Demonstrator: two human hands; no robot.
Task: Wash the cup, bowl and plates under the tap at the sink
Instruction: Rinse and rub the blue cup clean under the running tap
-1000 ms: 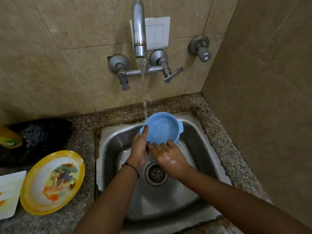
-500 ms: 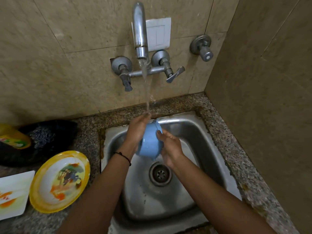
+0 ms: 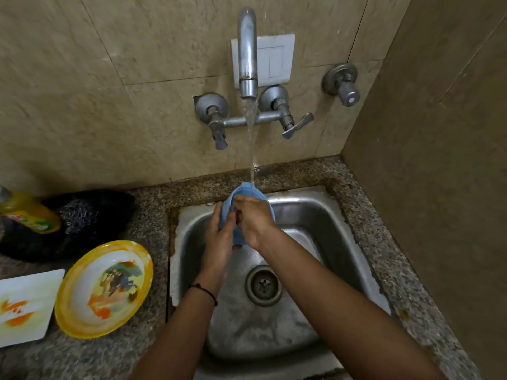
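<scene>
Two hands meet over the sink (image 3: 315, 223), I see: the left hand (image 3: 219, 237) grips the blue bowl (image 3: 247, 192) from below, the right hand (image 3: 253, 218) curls over its rim, under the tap (image 3: 247, 50) stream. The yellow plate (image 3: 104, 289) lies on the worktop (image 3: 153, 204).

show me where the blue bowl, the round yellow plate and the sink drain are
blue bowl (image 3: 251, 191): head view, top part of its wall
yellow plate (image 3: 105, 286): head view, painted centre
drain (image 3: 263, 285): head view, middle of the strainer
</scene>
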